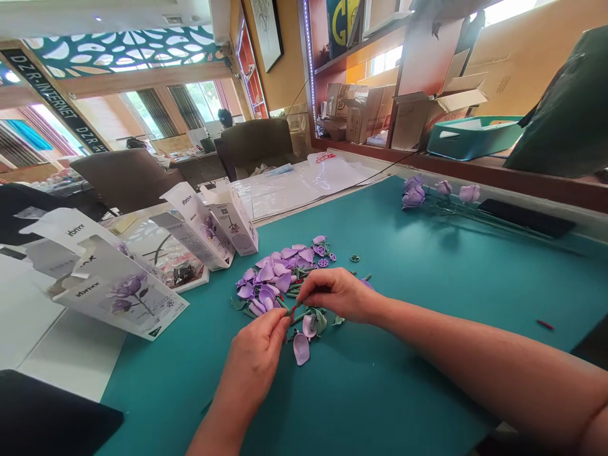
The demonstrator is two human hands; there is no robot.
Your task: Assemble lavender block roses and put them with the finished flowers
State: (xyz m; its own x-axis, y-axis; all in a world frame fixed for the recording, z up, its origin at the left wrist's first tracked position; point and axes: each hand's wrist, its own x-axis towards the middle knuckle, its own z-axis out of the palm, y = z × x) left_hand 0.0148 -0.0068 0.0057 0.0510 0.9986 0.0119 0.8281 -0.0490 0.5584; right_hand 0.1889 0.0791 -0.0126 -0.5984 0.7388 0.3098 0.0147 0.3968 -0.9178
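Observation:
My left hand (256,351) pinches one end of a small red-and-green stem piece (292,311). From the other side, the fingertips of my right hand (339,294) are closed on the same piece, so both hands meet over the pile. Behind them lies a heap of light purple plastic petals (273,272), mixed with green stem parts partly hidden by my fingers. Just below the hands, a pale petal (301,349) rests on the green mat, with a green leaf part (321,322) nearby.
Printed flower boxes (126,294) stand open at the left on the green mat (427,272). Assembled purple roses (413,193) lie at the back right beside a dark slab (527,216). A small dark red stick (545,325) lies at the right. A teal basket (470,142) sits on the ledge.

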